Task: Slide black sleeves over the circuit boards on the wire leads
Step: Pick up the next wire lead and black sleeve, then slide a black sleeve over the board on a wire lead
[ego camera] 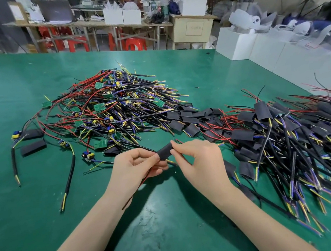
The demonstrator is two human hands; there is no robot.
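Pinching one black sleeve (164, 152) between left hand (136, 164) and right hand (200, 158), fingers of both clamped on it. Lying flat on the green bench (5, 90) at left: two loose sleeves (33, 147).

A green counter (25, 82) carries a tangle of red, black, yellow and purple wires (138, 99) with green circuit boards (99, 107), matte black sleeves (242, 135), and red stools (135, 44) stand behind.

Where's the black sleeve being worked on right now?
The black sleeve is low in the head view's centre, pinched between left hand and right hand above the green table.
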